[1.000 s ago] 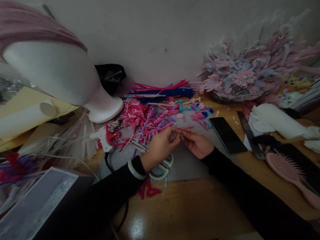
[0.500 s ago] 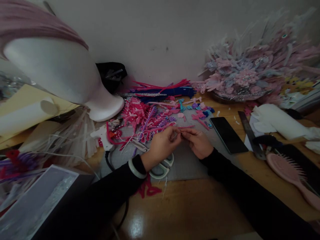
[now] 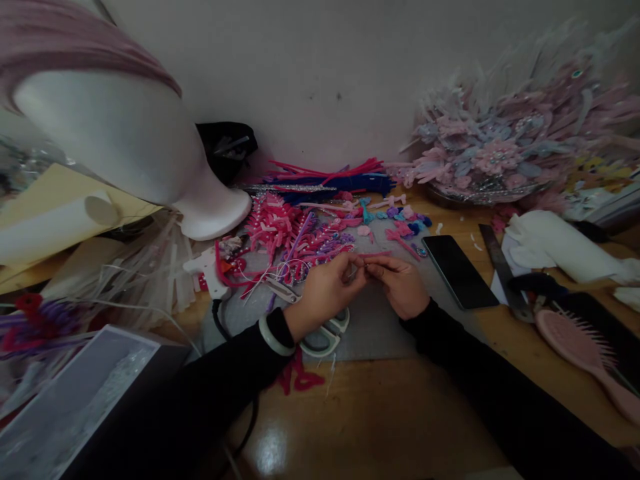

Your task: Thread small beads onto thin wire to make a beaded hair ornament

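Note:
My left hand [image 3: 327, 290] and my right hand [image 3: 401, 287] meet fingertip to fingertip over the grey mat [image 3: 385, 340]. Both are closed in a pinch on something too small and dark to make out. A pink fuzzy stem [image 3: 376, 254] shows just behind the fingertips; whether it is held or lies on the mat, I cannot tell. Under my left wrist are scissors [image 3: 323, 341] with pale handles, partly hidden by the hand. White thread [image 3: 273, 272] lies loosely left of that hand. A heap of pink and red fuzzy-stem pieces [image 3: 274, 223] sits behind it.
On the left stand a white mannequin head [image 3: 120, 133], a white glue gun [image 3: 209, 272] with a black cord and an open box [image 3: 150, 347]. A phone [image 3: 460, 272], metal ruler [image 3: 505, 273] and pink hairbrush [image 3: 570, 340] lie right. A decorated pastel headpiece [image 3: 493, 157] rests behind.
The whole view has shifted slightly. My hands stay together in the same pinch, with only a very small movement of the fingers.

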Tool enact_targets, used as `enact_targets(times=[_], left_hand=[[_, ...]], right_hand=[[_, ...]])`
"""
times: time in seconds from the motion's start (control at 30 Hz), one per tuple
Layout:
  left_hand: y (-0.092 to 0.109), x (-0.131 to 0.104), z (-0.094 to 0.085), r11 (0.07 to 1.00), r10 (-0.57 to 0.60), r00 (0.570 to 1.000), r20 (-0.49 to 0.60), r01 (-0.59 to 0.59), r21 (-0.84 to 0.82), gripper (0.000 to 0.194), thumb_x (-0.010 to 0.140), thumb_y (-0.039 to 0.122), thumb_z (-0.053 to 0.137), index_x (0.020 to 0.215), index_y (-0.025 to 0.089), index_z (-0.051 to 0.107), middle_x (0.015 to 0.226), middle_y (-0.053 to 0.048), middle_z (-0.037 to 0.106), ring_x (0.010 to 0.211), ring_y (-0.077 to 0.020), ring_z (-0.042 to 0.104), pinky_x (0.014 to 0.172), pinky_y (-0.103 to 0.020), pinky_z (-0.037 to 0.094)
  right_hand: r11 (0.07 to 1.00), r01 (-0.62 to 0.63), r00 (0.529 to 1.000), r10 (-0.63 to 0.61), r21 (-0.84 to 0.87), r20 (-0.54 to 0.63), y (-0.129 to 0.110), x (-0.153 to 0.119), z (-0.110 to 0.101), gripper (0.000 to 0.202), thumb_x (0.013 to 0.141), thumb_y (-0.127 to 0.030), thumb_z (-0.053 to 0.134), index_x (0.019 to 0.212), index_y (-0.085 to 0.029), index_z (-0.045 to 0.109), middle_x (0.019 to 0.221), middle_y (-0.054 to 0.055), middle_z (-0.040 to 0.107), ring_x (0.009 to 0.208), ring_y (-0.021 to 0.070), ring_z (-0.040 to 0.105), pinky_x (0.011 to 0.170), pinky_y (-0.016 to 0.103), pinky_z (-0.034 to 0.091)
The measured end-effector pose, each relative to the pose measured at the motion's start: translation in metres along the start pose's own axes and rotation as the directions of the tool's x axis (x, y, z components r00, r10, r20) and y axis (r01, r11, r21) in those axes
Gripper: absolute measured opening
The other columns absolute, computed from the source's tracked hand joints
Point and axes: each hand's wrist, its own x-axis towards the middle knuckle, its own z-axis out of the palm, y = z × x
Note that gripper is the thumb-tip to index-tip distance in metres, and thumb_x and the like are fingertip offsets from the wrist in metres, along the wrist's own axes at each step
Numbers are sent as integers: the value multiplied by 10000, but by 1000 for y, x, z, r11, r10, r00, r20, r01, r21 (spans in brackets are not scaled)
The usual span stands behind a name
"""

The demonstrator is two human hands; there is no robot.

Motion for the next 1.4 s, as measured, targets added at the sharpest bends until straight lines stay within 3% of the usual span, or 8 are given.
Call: enact_targets(times=[1.4], left_hand=[[1,0,0,1000,-11,1000,-11,11,-6,190,722,294,470,809,157,569,510,48,463,451,-55,407,452,-173,291]], right_hand=[[980,125,991,-129,-156,-19,3,-2,-4,142,540,-242,703,681,-232,688,695,-18,681,642,123,612,685,303,507]])
